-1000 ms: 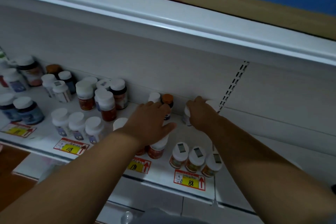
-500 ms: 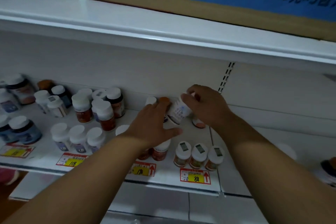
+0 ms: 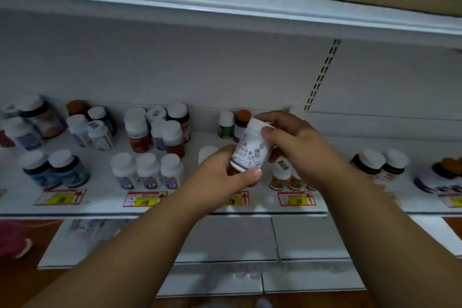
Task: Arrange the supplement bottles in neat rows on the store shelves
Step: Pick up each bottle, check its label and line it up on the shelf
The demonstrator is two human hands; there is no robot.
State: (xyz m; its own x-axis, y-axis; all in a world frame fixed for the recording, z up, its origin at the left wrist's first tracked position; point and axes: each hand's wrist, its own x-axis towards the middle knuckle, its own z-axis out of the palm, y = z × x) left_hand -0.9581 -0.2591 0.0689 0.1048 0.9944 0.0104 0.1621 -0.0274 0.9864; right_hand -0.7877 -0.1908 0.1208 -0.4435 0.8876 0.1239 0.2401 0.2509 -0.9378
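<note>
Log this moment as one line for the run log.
left hand: grips base of white-labelled bottle | right hand: grips its cap end | bottle: tilted, above shelf

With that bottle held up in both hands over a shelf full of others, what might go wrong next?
The white bottle is tilted between the left hand and right hand, above the small bottles at the shelf front; if it slipped, it could topple them. The green bottle and the orange-capped bottle stand close behind, so setting it back could knock them over.
</note>
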